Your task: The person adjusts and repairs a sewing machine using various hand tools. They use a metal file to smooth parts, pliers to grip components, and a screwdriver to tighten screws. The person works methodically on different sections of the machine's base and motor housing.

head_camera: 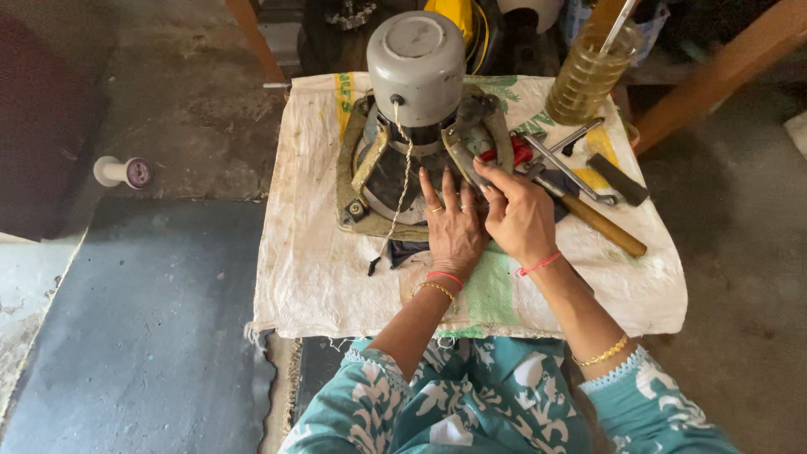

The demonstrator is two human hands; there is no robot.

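Centre of frame: left hand (454,227), laid flat with fingers spread, palm down on the lower edge of a round machine base (382,181); it grips nothing. Just right of it and touching it: right hand (517,214), fingers curled together, fingertips resting on a metal arm (462,143) at the base's right side; whether they pinch anything cannot be told. Upper centre: grey cylindrical housing (416,63) standing upright on the base, a thin twisted cord (403,181) hanging from its front down across the base. All of it sits on a white woven sack (311,269) spread over the floor. Right of the hands, on the sack: red-handled pliers (514,151), a metal wrench (572,172), a wooden-handled hammer (605,220). Upper right: clear plastic bottle (588,76) of yellowish liquid. Left, off the sack: small white spool (122,171) lying on concrete.
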